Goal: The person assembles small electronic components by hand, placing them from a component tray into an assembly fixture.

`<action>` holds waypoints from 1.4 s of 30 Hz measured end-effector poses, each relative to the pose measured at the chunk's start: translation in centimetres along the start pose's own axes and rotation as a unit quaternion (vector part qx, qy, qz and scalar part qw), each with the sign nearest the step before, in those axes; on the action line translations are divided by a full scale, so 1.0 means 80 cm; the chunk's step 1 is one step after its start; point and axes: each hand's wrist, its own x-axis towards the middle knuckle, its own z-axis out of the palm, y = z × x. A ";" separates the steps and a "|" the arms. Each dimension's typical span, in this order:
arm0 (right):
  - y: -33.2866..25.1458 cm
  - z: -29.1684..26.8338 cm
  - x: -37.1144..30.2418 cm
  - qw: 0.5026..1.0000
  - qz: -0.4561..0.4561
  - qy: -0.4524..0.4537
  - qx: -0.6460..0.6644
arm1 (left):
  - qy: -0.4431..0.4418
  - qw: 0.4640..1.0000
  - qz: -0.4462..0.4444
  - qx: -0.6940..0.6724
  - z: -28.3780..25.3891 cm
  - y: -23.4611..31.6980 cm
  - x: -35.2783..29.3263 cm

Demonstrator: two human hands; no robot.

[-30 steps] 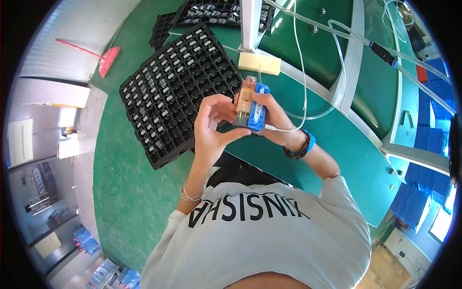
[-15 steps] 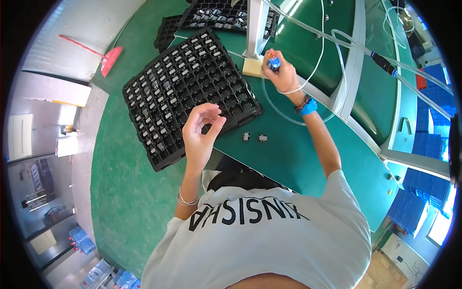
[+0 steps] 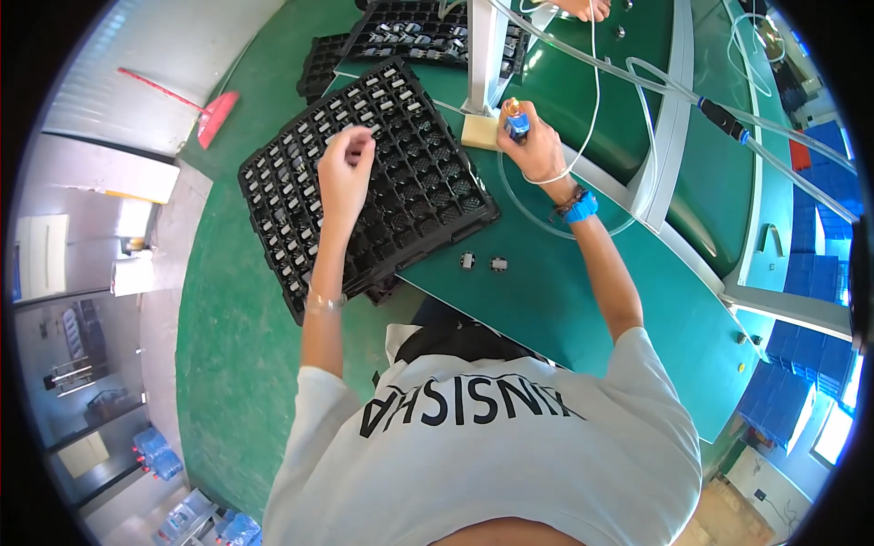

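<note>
My left hand (image 3: 347,173) is above the black compartment tray (image 3: 391,250), its fingers bent together near the rows of small metal parts (image 3: 296,164). The fingertips close by a pale part, but blur hides whether they grip it. My right hand (image 3: 537,150) is wrapped round a blue hand tool with a brass-coloured tip (image 3: 516,123), beside a pale yellow block (image 3: 480,132). Clear tubing (image 3: 523,214) loops away below this hand. Two small metal parts with dark edges (image 3: 467,261) lie on the green table, right of the tray's near corner.
More black trays (image 3: 410,36) with parts stand at the far side. A white post (image 3: 482,68) rises behind the block. Air hoses (image 3: 628,68) hang across the right. Another person's hand (image 3: 583,8) shows at the top edge. A red dustpan (image 3: 217,118) is at the left.
My left hand has moved up and left, from the tray's near edge to over its filled rows, its fingers drawing together. My right hand stays nearly in place. Another person's hand has appeared at the top.
</note>
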 end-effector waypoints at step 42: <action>0.161 -0.068 0.084 0.921 -0.042 0.294 -0.252 | -0.069 0.772 -0.289 -0.562 -0.016 0.107 -0.125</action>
